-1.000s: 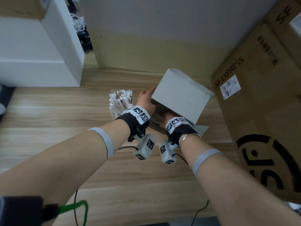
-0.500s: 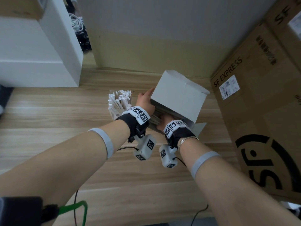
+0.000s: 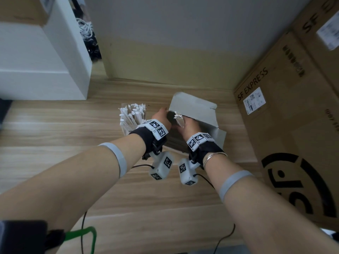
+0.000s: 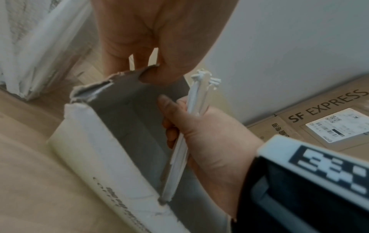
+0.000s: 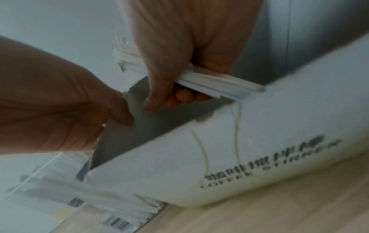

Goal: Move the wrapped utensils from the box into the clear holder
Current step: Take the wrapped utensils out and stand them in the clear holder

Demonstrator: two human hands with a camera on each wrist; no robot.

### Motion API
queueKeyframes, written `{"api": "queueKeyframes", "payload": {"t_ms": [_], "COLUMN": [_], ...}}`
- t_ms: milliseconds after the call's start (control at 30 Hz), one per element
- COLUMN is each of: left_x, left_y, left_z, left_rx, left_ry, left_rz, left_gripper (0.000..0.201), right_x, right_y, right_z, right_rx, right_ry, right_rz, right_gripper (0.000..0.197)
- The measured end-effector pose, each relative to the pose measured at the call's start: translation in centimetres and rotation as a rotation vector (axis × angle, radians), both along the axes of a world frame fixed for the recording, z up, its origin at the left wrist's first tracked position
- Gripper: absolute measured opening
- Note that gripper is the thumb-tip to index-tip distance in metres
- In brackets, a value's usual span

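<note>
The white cardboard box (image 3: 194, 109) lies on its side on the wooden table, its open end toward me. My left hand (image 3: 163, 114) pinches the torn edge of the box (image 4: 111, 82) at the opening. My right hand (image 3: 184, 124) grips a small bundle of white wrapped utensils (image 3: 178, 116) at the box mouth; in the left wrist view the bundle (image 4: 196, 100) points up out of my fist. The clear holder (image 3: 126, 128) stands just left of the box, packed with wrapped utensils (image 3: 133, 113). The box interior looks grey and bare where it shows.
Large brown SF EXPRESS cartons (image 3: 286, 116) stand close on the right. A white cabinet (image 3: 55, 66) stands at the back left, with the wall right behind the box. Cables (image 3: 205, 177) trail from the wrist cameras over the table's front.
My right hand has drawn back out of the box with a bundle of wrapped utensils, whose ends now show above it. The left hand keeps its hold on the box edge.
</note>
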State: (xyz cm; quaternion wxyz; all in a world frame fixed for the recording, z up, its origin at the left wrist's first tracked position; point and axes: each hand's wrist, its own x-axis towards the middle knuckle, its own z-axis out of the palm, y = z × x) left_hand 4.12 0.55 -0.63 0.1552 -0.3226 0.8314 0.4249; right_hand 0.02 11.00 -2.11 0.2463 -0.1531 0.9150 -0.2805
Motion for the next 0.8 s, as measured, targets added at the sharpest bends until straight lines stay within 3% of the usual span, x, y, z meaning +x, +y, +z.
{"api": "queueKeyframes", "payload": {"t_ms": [167, 333, 500, 633, 800], "left_x": [-0.1, 0.1, 0.3, 1.2, 2.6], "left_y": [-0.3, -0.7, -1.4, -3.1, -6.2], "left_z": [-0.1, 0.3, 2.0, 2.8, 2.1], "left_rx": [-0.079, -0.135, -0.208, -0.27, -0.398], "left_ry": [-0.096, -0.099, 0.114, 0.276, 0.225], "left_rz": [-0.083, -0.11, -0.086, -0.041, 0.039], "left_gripper": [0.042, 0.047, 0.051, 0.055, 0.059], "right_x": [0.2, 0.1, -0.4, -0.4, 0.6], "right_y": [0.2, -0.9, -3.5, -6.2, -9.4], "right_z": [0.5, 1.3, 2.6, 3.8, 5.0], "right_rx": [-0.179, -0.335, -0.392, -0.507, -0.619], "right_ry": [-0.036, -0.051, 0.029, 0.071, 0.038], "right_rz": [-0.113, -0.186, -0.178, -0.142, -0.151], "right_gripper": [0.034, 0.024, 0.029, 0.012, 0.025]}}
